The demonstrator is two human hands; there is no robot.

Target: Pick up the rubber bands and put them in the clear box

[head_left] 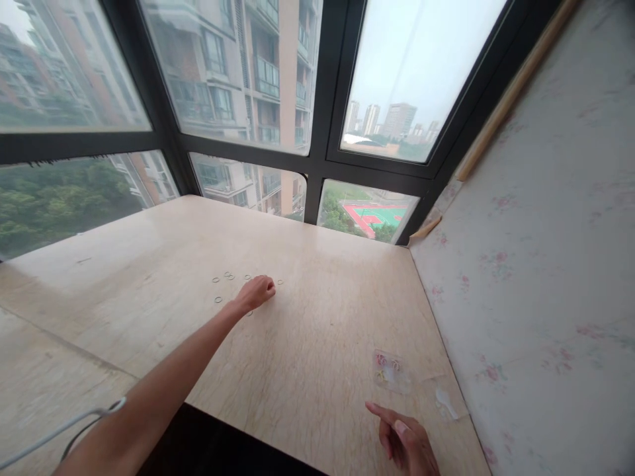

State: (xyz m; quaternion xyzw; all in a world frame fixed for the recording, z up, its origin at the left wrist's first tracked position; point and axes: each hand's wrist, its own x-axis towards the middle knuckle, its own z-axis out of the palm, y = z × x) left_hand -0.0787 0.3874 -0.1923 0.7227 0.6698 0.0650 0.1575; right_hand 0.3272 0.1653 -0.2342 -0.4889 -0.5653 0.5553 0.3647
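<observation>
My left hand (pixel 256 292) reaches out over the stone counter, its fingers closed and pressed together. Whatever those fingers may hold is hidden. Several thin rings lie around it: one ring (pixel 280 282) just to its right, and others to its left, such as a ring (pixel 218 300) and a ring (pixel 215 280). Near the front right, my right hand (pixel 407 439) hovers with the index finger stretched out and the other fingers loosely bent, nothing seen in it. Just beyond that fingertip is a clear plastic box (pixel 391 383) with small red, pink and yellow pieces inside.
A clear plastic bag with a white slip (pixel 446 403) lies by the wall (pixel 536 297) on the right. Dark-framed windows (pixel 317 119) border the counter (pixel 307 350) at the back. A white cable (pixel 64 426) crosses near my left forearm.
</observation>
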